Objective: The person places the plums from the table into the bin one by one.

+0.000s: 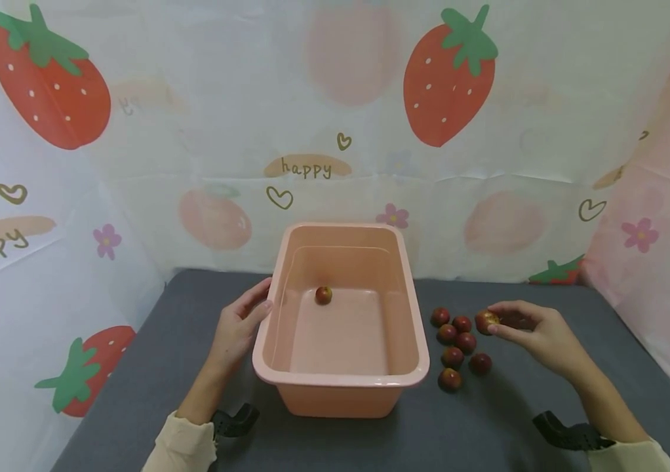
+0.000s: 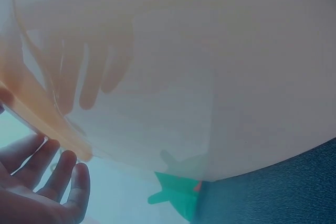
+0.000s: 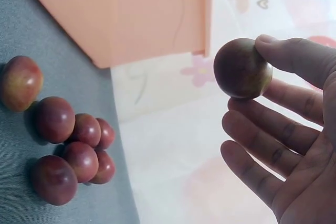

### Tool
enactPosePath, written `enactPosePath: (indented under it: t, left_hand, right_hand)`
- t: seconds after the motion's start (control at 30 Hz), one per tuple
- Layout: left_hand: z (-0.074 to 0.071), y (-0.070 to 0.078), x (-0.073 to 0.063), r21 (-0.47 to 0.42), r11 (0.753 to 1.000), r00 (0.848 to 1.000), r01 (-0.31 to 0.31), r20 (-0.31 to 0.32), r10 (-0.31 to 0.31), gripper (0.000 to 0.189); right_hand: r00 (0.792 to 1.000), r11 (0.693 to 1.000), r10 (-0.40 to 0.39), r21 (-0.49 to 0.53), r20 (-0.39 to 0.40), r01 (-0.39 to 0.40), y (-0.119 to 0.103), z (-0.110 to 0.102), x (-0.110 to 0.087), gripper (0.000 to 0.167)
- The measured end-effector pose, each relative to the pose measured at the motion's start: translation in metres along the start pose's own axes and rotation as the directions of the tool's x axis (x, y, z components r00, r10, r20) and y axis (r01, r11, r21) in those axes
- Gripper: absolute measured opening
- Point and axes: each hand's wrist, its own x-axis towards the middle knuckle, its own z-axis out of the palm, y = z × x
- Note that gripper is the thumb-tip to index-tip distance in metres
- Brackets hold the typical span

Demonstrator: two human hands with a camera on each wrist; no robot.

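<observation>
A peach-pink plastic basin (image 1: 341, 400) stands on the grey table, with one plum-like red fruit (image 1: 323, 295) inside toward its far end. My left hand (image 1: 243, 324) is at the basin's left side, thumb and fingertips right at the rim; in the left wrist view its fingers (image 2: 79, 187) look relaxed beside that edge. To the right of the basin, my right hand (image 1: 538, 331) pinches another such fruit (image 3: 241, 69) between thumb and fingers. The other fingers spread below it in the right wrist view. Several more fruits (image 1: 452, 357) lie loosely grouped between basin and right hand.
The grey tabletop (image 1: 370, 446) extends to both sides of the basin. A pale curtain (image 1: 358, 98) printed with strawberries, hearts and flowers hangs behind and along both sides. Each wrist wears a black strap mount (image 1: 573, 436).
</observation>
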Motion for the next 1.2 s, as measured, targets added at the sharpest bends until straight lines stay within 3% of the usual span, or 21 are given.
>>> enactPosePath:
  t: [0.47,0.73,1.0,1.2]
  left_hand:
    - [0.001,-0.002,-0.001,0.003,1.000,1.000,0.014,0.004,-0.014,0.049]
    - [0.001,0.001,0.000,-0.005,1.000,1.000,0.018,-0.004,-0.018,0.048]
    - [0.002,0.002,0.000,-0.006,0.999,0.999,0.034,-0.002,-0.034,0.048]
    - [0.002,0.002,0.001,-0.004,1.000,1.000,0.024,-0.008,-0.024,0.049]
  right_hand:
    - [0.998,0.998,-0.069,0.008,-0.003,0.069,-0.015,-0.008,0.014,0.029]
    - [0.994,0.994,-0.110,-0.011,0.002,0.110,-0.027,-0.014,0.035,0.029]
    - [0.996,0.997,-0.069,-0.018,0.054,0.070,-0.043,-0.020,0.057,0.033]
    - [0.990,0.992,-0.128,-0.009,0.066,0.129,-0.056,-0.021,0.072,0.029]
